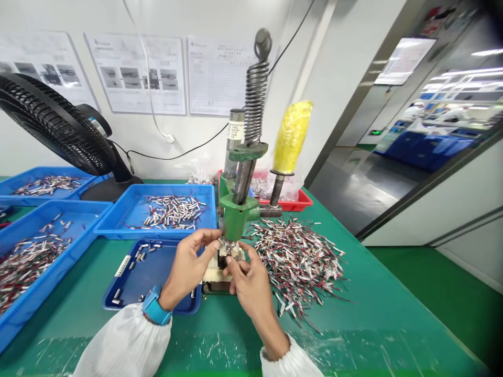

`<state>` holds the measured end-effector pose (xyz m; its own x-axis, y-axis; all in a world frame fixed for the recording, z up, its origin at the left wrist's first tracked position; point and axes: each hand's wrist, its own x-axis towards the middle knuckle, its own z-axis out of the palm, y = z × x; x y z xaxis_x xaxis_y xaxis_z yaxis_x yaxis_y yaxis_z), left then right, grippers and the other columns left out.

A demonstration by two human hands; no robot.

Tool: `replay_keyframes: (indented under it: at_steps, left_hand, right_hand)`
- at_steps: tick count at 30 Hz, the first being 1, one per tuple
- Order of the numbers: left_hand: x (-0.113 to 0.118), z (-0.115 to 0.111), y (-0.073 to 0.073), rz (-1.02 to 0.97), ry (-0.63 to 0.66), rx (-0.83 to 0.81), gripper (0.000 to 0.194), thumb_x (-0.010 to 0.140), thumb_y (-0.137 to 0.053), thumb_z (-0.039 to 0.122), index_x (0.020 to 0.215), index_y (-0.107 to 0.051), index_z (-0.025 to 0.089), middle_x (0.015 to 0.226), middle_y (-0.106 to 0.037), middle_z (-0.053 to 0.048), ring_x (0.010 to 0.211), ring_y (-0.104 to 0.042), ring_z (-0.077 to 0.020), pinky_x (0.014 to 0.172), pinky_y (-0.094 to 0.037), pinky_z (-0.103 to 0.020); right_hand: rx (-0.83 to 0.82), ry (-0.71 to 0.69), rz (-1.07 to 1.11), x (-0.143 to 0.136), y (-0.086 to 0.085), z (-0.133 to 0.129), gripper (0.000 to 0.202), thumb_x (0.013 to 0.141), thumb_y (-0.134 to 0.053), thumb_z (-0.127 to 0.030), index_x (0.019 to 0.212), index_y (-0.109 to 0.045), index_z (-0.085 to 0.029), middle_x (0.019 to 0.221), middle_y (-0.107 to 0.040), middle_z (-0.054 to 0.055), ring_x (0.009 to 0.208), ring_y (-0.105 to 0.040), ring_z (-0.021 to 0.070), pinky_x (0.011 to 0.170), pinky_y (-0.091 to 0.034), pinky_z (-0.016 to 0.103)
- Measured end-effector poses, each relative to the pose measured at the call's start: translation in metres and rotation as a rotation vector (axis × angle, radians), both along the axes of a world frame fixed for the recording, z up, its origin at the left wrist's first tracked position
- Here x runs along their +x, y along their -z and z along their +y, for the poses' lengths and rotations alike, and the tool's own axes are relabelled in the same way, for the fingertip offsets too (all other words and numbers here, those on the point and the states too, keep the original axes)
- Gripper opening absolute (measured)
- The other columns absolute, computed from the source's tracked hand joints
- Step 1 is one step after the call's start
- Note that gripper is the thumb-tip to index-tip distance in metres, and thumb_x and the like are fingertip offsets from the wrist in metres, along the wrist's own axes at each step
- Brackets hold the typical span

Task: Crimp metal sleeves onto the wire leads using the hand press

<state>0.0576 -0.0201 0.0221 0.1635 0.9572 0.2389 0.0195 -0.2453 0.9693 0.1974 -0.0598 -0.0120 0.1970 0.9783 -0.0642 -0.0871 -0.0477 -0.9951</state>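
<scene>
A green hand press point(236, 214) with a coil spring and a yellow-wrapped lever point(293, 139) stands on the green table. Both of my hands are at its base, one on each side of the fixture point(212, 275). My left hand point(192, 264) has its thumb and index finger closed near the left of the press head; what they pinch is too small to name. From the right, my right hand point(249, 280) reaches in with bent, closed fingers at the fixture's front. Anything between those fingers is hidden. A heap of small silver parts with dark and red wires point(301, 262) lies right of the press.
A dark blue tray point(157, 277) with a few metal pieces lies at my left forearm. Larger blue trays point(102, 217) of wired parts and a black fan point(58, 125) stand further left. Behind the press is a red tray point(304, 201).
</scene>
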Motion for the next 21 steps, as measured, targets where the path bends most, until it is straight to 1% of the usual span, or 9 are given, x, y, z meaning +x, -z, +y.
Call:
replay_keyframes:
  at_steps: [3, 5, 9, 11, 14, 16, 18, 19, 21]
  left_hand:
    - [0.005, 0.004, 0.0, 0.033, 0.037, 0.019, 0.034, 0.088, -0.068, 0.029, 0.118, -0.063, 0.014, 0.11, -0.072, -0.011, 0.102, -0.068, -0.022, 0.094, -0.053, -0.036]
    - [0.007, 0.005, 0.0, 0.056, 0.084, 0.032, 0.038, 0.089, -0.065, 0.028, 0.124, -0.059, 0.013, 0.109, -0.07, -0.011, 0.1, -0.067, -0.0213, 0.094, -0.053, -0.036]
    - [0.01, 0.007, -0.004, 0.138, 0.147, 0.085, 0.035, 0.092, -0.059, 0.026, 0.125, -0.058, 0.013, 0.104, -0.07, -0.009, 0.094, -0.067, -0.0198, 0.09, -0.053, -0.034]
    - [0.01, 0.007, -0.008, 0.238, 0.134, 0.129, 0.033, 0.092, -0.057, 0.023, 0.124, -0.06, 0.013, 0.102, -0.072, -0.008, 0.093, -0.068, -0.0201, 0.09, -0.053, -0.034]
    - [0.009, 0.005, -0.012, 0.416, 0.071, 0.202, 0.031, 0.09, -0.056, 0.02, 0.12, -0.063, 0.013, 0.103, -0.074, -0.009, 0.096, -0.07, -0.023, 0.09, -0.052, -0.036]
    - [0.007, 0.001, -0.012, 0.466, 0.045, 0.233, 0.031, 0.091, -0.055, 0.02, 0.12, -0.064, 0.014, 0.107, -0.075, -0.01, 0.099, -0.07, -0.0243, 0.091, -0.053, -0.037]
    - [0.005, -0.002, -0.01, 0.447, 0.042, 0.245, 0.034, 0.093, -0.054, 0.022, 0.125, -0.064, 0.015, 0.116, -0.075, -0.011, 0.106, -0.07, -0.0246, 0.095, -0.053, -0.037]
    - [0.003, -0.004, -0.008, 0.425, 0.042, 0.247, 0.035, 0.094, -0.053, 0.024, 0.128, -0.063, 0.016, 0.122, -0.073, -0.011, 0.112, -0.068, -0.0248, 0.099, -0.052, -0.037]
    - [0.001, -0.005, -0.003, 0.386, 0.027, 0.254, 0.038, 0.095, -0.056, 0.026, 0.132, -0.062, 0.019, 0.132, -0.069, -0.01, 0.122, -0.064, -0.0254, 0.105, -0.049, -0.038]
  right_hand:
    - [-0.004, -0.012, -0.047, -0.002, 0.002, 0.002, 0.059, 0.084, -0.062, -0.051, 0.129, -0.047, -0.016, 0.056, -0.061, -0.005, 0.031, -0.041, 0.0078, 0.032, -0.031, 0.017]
    - [0.006, -0.02, -0.047, -0.003, 0.003, 0.002, 0.054, 0.086, -0.06, -0.049, 0.128, -0.048, -0.017, 0.053, -0.057, -0.007, 0.032, -0.039, 0.0078, 0.032, -0.031, 0.017]
    - [0.023, -0.022, -0.052, -0.004, 0.002, 0.002, 0.05, 0.087, -0.059, -0.047, 0.125, -0.05, -0.017, 0.05, -0.051, -0.009, 0.032, -0.039, 0.0082, 0.032, -0.03, 0.018]
    - [0.02, -0.023, -0.054, -0.003, 0.002, 0.003, 0.051, 0.086, -0.059, -0.048, 0.126, -0.05, -0.016, 0.05, -0.052, -0.009, 0.032, -0.039, 0.009, 0.032, -0.031, 0.018]
    - [-0.002, -0.055, -0.084, 0.002, 0.001, 0.004, 0.054, 0.087, -0.057, -0.05, 0.129, -0.05, -0.016, 0.052, -0.054, -0.008, 0.032, -0.041, 0.0104, 0.033, -0.031, 0.02]
    - [0.0, -0.098, -0.215, 0.011, 0.0, -0.001, 0.053, 0.088, -0.057, -0.049, 0.131, -0.052, -0.017, 0.053, -0.057, -0.006, 0.034, -0.043, 0.0115, 0.035, -0.032, 0.021]
    - [0.029, -0.106, -0.434, 0.027, -0.006, -0.008, 0.052, 0.088, -0.059, -0.048, 0.13, -0.057, -0.018, 0.055, -0.061, -0.004, 0.039, -0.048, 0.0131, 0.04, -0.035, 0.023]
    - [0.054, -0.064, -0.536, 0.037, -0.013, -0.011, 0.051, 0.088, -0.061, -0.049, 0.129, -0.06, -0.018, 0.059, -0.065, -0.001, 0.043, -0.051, 0.0141, 0.043, -0.038, 0.024]
    - [0.144, 0.114, -0.653, 0.057, -0.038, -0.01, 0.054, 0.087, -0.063, -0.053, 0.128, -0.063, -0.018, 0.075, -0.072, 0.005, 0.053, -0.06, 0.0163, 0.049, -0.044, 0.026]
